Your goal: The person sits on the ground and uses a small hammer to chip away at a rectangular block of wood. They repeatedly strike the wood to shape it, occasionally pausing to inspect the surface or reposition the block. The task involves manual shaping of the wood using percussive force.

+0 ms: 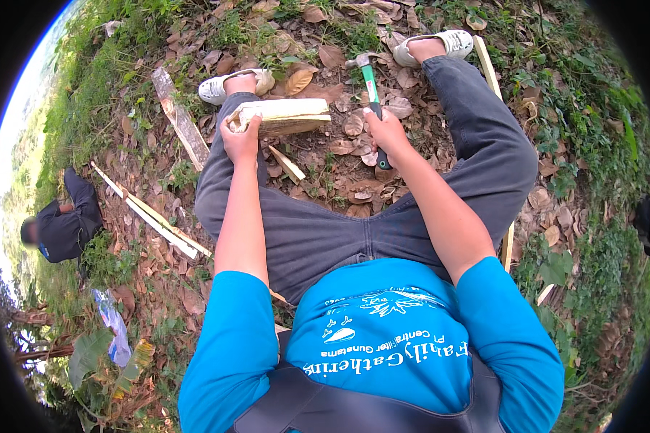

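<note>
My left hand (243, 143) is closed around the left end of a pale wooden block (285, 112), which looks made of boards with a split along its right side. The block is held up between my knees, close to the left shin. In my right hand (387, 136) is a claw hammer (369, 78), gripped by its green and black handle. Its metal head points away from me, to the right of the block and apart from it. A small wood wedge (289, 164) lies on the ground just below the block.
Dry leaves cover the ground between my legs. A weathered plank (180, 119) and long thin wood strips (152, 213) lie at the left; another strip (487, 65) is beside my right shoe. Farther left are a person in dark clothes (68, 220) and a plastic bag (113, 328).
</note>
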A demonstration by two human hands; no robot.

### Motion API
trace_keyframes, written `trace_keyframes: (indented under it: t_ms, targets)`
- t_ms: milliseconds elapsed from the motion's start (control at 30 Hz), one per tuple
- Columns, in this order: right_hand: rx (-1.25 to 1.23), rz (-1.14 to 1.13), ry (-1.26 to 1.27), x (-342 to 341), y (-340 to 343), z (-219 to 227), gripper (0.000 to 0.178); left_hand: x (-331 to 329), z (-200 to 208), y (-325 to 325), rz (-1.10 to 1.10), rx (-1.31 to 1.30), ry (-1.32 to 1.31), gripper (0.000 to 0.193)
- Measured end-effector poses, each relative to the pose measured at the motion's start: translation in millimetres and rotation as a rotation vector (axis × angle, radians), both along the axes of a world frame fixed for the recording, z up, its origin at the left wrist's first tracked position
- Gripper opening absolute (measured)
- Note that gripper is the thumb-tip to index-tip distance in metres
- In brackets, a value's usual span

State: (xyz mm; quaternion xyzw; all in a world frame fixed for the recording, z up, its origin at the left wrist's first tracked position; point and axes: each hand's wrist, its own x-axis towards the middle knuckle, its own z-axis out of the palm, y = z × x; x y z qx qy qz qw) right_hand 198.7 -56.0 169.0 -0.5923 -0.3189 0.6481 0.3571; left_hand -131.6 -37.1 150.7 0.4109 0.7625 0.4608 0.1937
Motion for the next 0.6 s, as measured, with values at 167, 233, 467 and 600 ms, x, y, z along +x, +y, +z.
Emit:
trace_keyframes:
  t_ms: [167, 233, 467, 600]
  targets:
    - [0.117, -0.047, 0.006, 44, -10, 51, 0.029, 39, 16, -15, 0.0, -0.035, 0.103, 0.098]
    - [0.177, -0.056, -0.055, 48, -19, 47, 0.031, 77, 32, -23, -0.182, -0.02, 0.349, 0.106]
    - [0.37, -0.025, -0.166, 3, -26, 12, 0.046, 172, 82, -53, -0.635, -0.068, 0.464, 0.118]
    - [0.271, 0.086, -0.197, -2, -32, 7, 0.044, 150, 97, -57, -0.717, -0.021, 0.482, 0.116]
